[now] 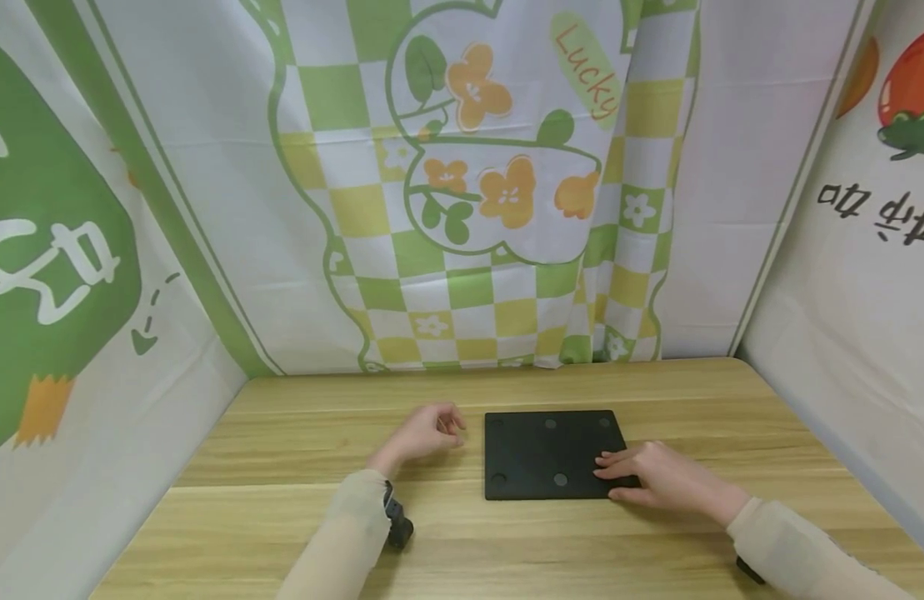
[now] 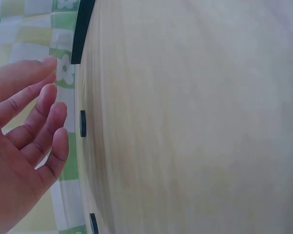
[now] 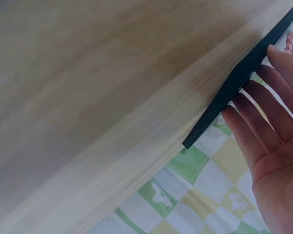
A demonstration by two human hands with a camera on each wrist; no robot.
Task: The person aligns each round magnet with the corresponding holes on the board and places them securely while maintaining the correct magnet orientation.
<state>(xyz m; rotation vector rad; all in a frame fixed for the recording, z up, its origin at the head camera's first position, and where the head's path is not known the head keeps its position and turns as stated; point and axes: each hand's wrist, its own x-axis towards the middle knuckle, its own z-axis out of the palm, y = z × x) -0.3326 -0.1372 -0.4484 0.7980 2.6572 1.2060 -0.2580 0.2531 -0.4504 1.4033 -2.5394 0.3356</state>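
Resting on the right end of the black board (image 1: 536, 454), the right hand (image 1: 660, 475) reaches in from the right, palm down, its fingers nearly straight over the top and its thumb spread toward the near corner; this grip is relaxed, touching the board without curling round it. The left hand (image 1: 432, 429) is held just beyond the board's left edge, apart from it, wrist bent inward and fingers loosely curved, its grip slack and holding nothing. The board lies flat on the wooden surface (image 1: 506, 550), between the hands. The right hand covers the board's near right corner, so what is under it cannot be told. Both forearms run out of the head view at the bottom. The left wrist view cuts the board down to a dark strip at the top, and the small dark pieces (image 2: 83, 124) below it are hard to make out; the right wrist view shows the board nearly edge-on, with a few fingertips of the other hand cut off at the border. Counted: one board, five visible round discs (image 1: 560, 480) on it (three along the far side, two along the near), two small dark pieces, two pale sleeves (image 1: 337, 533).
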